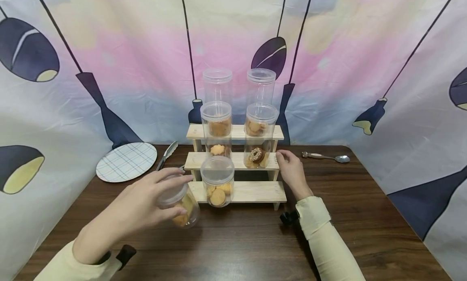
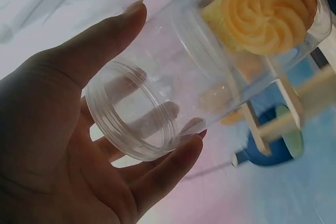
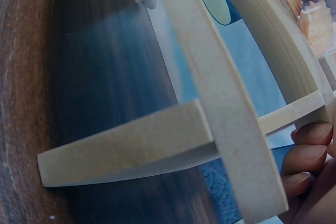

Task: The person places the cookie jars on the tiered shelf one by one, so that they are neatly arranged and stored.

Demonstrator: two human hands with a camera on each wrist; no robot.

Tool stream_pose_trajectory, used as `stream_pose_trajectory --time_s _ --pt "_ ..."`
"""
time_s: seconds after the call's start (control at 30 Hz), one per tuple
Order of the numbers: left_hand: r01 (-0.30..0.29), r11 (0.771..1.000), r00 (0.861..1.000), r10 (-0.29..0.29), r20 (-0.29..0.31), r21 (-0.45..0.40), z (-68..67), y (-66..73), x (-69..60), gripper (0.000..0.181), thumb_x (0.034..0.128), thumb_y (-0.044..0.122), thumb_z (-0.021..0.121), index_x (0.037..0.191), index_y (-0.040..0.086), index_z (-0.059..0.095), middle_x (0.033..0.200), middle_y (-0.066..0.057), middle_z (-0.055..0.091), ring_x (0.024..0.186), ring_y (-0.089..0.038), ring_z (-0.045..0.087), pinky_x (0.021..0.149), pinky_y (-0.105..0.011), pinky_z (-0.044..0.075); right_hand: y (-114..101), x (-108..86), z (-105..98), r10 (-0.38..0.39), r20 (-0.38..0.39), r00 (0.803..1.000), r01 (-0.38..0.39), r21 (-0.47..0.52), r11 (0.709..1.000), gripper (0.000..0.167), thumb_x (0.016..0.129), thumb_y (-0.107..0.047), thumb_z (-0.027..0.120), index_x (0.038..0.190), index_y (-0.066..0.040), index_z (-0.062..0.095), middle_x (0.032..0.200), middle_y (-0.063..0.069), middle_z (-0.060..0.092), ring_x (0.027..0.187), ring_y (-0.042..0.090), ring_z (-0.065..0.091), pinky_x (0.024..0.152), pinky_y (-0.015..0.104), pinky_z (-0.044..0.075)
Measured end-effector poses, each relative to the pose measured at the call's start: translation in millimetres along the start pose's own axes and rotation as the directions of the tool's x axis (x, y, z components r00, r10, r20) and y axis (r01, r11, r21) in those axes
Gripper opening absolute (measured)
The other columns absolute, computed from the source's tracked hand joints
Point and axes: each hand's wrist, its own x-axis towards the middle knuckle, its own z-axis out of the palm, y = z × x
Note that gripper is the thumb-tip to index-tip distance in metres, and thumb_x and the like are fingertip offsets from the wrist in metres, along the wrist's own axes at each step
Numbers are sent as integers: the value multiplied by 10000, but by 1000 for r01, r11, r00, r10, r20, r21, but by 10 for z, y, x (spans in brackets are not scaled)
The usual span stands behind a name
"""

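My left hand [image 1: 146,202] holds a clear lidded jar [image 1: 191,212] of cookies at the left of the lowest step, tilted, with its base near the table. In the left wrist view, thumb and fingers curl round the jar's lid end [image 2: 131,111]; a swirl-shaped cookie [image 2: 268,14] shows through the plastic. My right hand [image 1: 292,173] grips the right end of the middle step of a three-step wooden stand [image 1: 260,191]. Curled fingers [image 3: 312,153] show beside the stand's wood in the right wrist view. Another cookie jar [image 1: 217,173] stands on the lowest step.
Two jars [image 1: 216,110] [image 1: 262,112] stand on the middle step, the right one showing a ring-shaped cookie [image 1: 257,155]. Two taller-looking jars [image 1: 217,86] [image 1: 260,88] stand behind. A checked plate [image 1: 126,162] and tongs [image 1: 168,153] lie left, a spoon [image 1: 326,157] right. A patterned cloth [image 1: 153,41] hangs behind.
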Motion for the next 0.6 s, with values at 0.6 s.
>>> stream_pose_trajectory --time_s 0.6 --pt "-167 974 983 175 47 -151 131 383 491 699 738 367 890 1366 209 627 1380 -10 573 1221 -222 581 949 -422 526 7 9 -5 -7 -2 1000 7 6 1000 451 1045 -416 479 1345 -108 616 1017 151 678 815 242 619 667 333 476"
